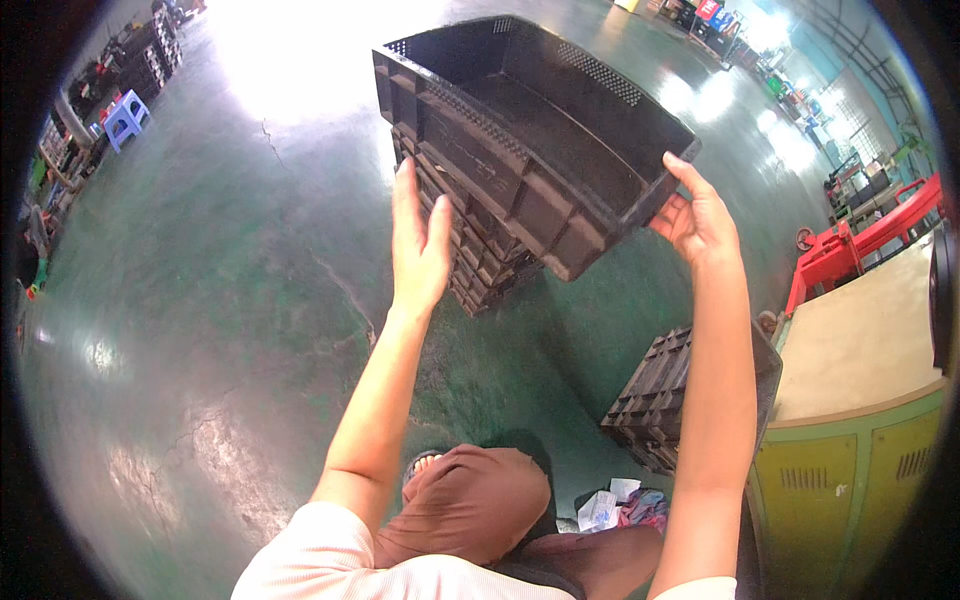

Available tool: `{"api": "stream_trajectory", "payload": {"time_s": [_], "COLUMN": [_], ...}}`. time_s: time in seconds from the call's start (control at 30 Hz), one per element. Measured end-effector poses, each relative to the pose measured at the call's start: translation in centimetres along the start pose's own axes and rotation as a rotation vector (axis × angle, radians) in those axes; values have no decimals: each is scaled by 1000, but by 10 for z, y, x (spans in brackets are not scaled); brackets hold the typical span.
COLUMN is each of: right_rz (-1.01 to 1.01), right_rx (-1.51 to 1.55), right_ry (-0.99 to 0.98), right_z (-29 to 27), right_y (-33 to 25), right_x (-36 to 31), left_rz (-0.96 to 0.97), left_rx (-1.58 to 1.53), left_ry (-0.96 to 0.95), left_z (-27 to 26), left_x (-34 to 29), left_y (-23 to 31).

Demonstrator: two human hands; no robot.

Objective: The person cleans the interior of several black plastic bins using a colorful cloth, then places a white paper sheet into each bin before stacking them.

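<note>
A black plastic crate (480, 155), with nothing visible inside, is tilted over a stack of similar black crates (485, 265). My right hand (703, 222) grips its near right corner, thumb over the rim and fingers curled under the end wall. Beside the crate's left long wall, my left hand (422, 240) is open, fingers stretched upward and thumb apart. Whether those fingertips touch the crate or the stack below, I cannot tell. The tilted crate hides the top of the stack.
More black crates (650, 390) stand by my right forearm. Beyond them are a yellow-green cabinet (810, 490) with a pale top and a red metal frame (850, 250). Papers and cloth (610, 508) lie near my knees. A blue stool (126, 118) stands far left on the green floor (220, 280).
</note>
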State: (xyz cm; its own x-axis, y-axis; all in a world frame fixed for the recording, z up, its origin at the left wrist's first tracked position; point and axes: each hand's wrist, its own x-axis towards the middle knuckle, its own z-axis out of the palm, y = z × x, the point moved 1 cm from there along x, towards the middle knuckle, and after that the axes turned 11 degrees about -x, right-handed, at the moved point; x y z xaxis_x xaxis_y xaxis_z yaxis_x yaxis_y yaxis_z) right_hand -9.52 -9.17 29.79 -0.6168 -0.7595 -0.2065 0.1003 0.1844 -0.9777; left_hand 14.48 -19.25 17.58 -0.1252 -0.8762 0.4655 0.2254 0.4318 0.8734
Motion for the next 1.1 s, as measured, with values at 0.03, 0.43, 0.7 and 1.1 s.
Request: {"api": "stream_trajectory", "payload": {"time_s": [0.03, 0.43, 0.7, 1.1], "right_rz": [-45, -194, -182, -399], "right_rx": [5, 195, 83, -358], "right_ry": [39, 68, 11, -283], "right_z": [0, 29, 40, -143], "right_y": [8, 9, 14, 28], "right_x": [0, 45, 58, -127], "left_rz": [58, 169, 141, 337], "left_rx": [134, 264, 293, 148], "left_ry": [-99, -279, -287, -106], "left_z": [6, 14, 4, -25], "left_x": [5, 74, 77, -39], "left_y": [4, -20, -30, -15]}}
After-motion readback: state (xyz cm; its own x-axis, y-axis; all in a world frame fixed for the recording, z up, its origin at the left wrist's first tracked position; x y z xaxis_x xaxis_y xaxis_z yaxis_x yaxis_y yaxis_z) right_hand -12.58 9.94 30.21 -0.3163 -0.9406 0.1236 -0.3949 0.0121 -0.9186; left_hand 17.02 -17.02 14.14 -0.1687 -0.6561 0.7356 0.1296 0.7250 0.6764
